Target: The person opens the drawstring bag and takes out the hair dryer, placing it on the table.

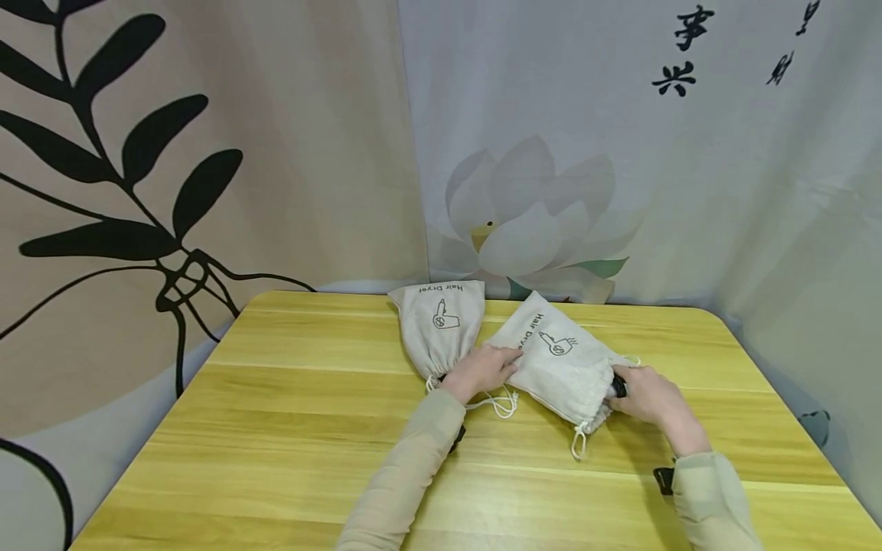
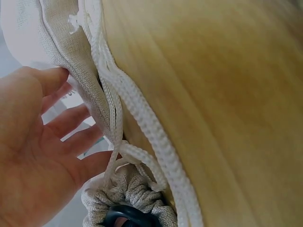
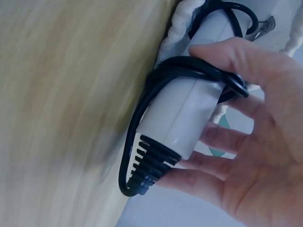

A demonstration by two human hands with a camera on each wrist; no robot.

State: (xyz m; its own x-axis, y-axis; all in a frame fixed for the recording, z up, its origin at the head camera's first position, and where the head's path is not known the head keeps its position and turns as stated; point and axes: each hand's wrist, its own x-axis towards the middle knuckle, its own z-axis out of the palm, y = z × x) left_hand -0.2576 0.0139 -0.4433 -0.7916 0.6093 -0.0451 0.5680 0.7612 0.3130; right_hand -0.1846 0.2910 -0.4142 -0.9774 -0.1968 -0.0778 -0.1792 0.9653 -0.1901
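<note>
On the right lies a light grey drawstring bag (image 1: pixel 561 360) printed "Hair Dryer" with a small dryer drawing. My left hand (image 1: pixel 485 369) pinches its left edge, thumb (image 2: pixel 56 79) on the seam and fingers on the far side. A hair dryer's white handle (image 3: pixel 182 106), wound with black cord (image 3: pixel 189 66), sticks out of the mouth of this bag. My right hand (image 1: pixel 645 392) grips that handle, thumb over the cord. The rest of the dryer is hidden inside the cloth.
A second matching bag (image 1: pixel 441 325) stands left at the table's back edge, gathered at the mouth, a black loop (image 2: pixel 128 213) showing in it. White drawstrings (image 1: pixel 503 404) trail between the bags. Behind the wooden table (image 1: pixel 310 428) hangs a printed curtain (image 1: pixel 331 138).
</note>
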